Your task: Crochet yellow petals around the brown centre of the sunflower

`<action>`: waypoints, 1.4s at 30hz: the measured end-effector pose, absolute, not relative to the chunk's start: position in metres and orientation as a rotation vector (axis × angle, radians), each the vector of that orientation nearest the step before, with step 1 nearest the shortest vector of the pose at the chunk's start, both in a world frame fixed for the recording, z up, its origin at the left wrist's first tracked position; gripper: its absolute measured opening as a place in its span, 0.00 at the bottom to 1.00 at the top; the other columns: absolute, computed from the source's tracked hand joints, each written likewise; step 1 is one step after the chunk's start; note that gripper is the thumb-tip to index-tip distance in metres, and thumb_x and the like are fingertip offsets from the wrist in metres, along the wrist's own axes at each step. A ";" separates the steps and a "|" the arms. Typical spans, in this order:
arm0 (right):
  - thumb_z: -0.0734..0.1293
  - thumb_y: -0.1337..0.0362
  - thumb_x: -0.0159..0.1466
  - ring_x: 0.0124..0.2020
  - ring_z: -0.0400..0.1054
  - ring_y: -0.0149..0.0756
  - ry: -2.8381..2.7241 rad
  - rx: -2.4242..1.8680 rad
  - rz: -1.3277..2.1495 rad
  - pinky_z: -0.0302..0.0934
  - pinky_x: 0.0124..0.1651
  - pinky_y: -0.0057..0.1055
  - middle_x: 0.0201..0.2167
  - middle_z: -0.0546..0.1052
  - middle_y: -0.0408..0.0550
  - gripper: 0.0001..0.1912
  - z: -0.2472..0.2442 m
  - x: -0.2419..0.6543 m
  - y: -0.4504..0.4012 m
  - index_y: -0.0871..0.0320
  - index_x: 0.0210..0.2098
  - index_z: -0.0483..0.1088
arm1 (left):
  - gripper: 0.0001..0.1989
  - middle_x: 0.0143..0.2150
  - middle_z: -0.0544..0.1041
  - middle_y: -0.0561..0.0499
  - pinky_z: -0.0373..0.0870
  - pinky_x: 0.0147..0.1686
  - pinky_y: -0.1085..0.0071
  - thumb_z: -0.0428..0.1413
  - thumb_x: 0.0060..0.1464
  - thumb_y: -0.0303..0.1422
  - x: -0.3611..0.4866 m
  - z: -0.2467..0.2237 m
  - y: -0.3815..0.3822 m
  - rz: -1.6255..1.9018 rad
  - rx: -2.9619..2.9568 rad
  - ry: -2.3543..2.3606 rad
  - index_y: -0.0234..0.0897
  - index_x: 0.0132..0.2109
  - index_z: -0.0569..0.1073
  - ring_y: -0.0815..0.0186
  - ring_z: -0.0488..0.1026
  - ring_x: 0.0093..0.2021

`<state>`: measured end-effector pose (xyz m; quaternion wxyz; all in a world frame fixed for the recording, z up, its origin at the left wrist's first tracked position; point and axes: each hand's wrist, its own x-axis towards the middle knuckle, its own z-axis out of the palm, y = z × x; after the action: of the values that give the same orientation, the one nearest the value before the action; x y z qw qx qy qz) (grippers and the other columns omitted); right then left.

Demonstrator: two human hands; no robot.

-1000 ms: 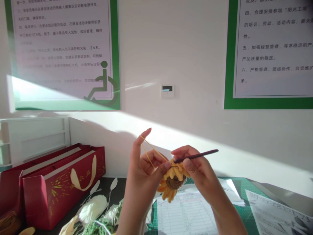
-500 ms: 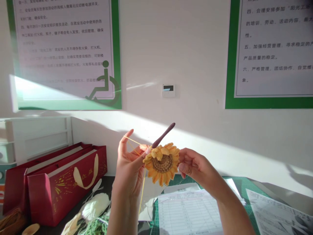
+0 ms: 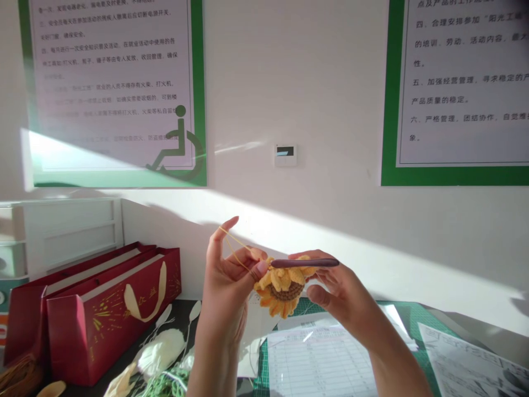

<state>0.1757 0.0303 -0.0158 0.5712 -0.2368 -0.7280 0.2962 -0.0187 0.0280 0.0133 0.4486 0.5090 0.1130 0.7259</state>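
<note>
The left hand point(image 3: 231, 278) pinches the yellow flower point(image 3: 285, 284) by its upper left edge, index finger raised with yellow yarn point(image 3: 233, 237) strung over it. The right hand point(image 3: 341, 292) stands at the flower's right edge, thumb apart from the fingers — whether those grip the dark hook point(image 3: 306, 263), I can't tell. The hook lies nearly level along the flower's top edge, handle end nearer the right hand. Behind, papers point(image 3: 318, 358) lie on the green mat point(image 3: 419, 314), toward its far edge.
</note>
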 end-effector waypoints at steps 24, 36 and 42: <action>0.69 0.82 0.62 0.43 0.69 0.39 -1.142 -0.494 -0.448 0.66 0.44 0.41 0.40 0.72 0.46 0.17 -0.036 0.116 0.028 0.56 0.45 0.71 | 0.47 0.29 0.79 0.53 0.72 0.30 0.74 0.65 0.46 0.15 -0.001 0.007 0.023 1.569 1.005 0.246 0.38 0.69 0.56 0.69 0.72 0.26; 0.64 0.84 0.64 0.43 0.65 0.39 -1.334 -0.486 -0.398 0.64 0.40 0.38 0.40 0.67 0.46 0.19 -0.026 0.122 0.018 0.51 0.38 0.71 | 0.50 0.31 0.81 0.53 0.70 0.28 0.76 0.66 0.40 0.12 -0.002 0.002 0.030 1.484 0.899 0.253 0.38 0.68 0.59 0.71 0.73 0.24; 0.65 0.82 0.64 0.45 0.66 0.39 -1.347 -0.407 -0.356 0.65 0.41 0.38 0.42 0.67 0.46 0.16 -0.028 0.126 0.025 0.52 0.36 0.71 | 0.51 0.29 0.80 0.53 0.71 0.29 0.75 0.67 0.39 0.13 -0.002 0.001 0.029 1.473 0.883 0.270 0.39 0.69 0.60 0.69 0.74 0.25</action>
<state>0.1262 0.0250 -0.0277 0.7479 -0.1863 -0.6159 -0.1629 -0.0021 0.0292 0.0012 0.6454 0.3878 0.1187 0.6473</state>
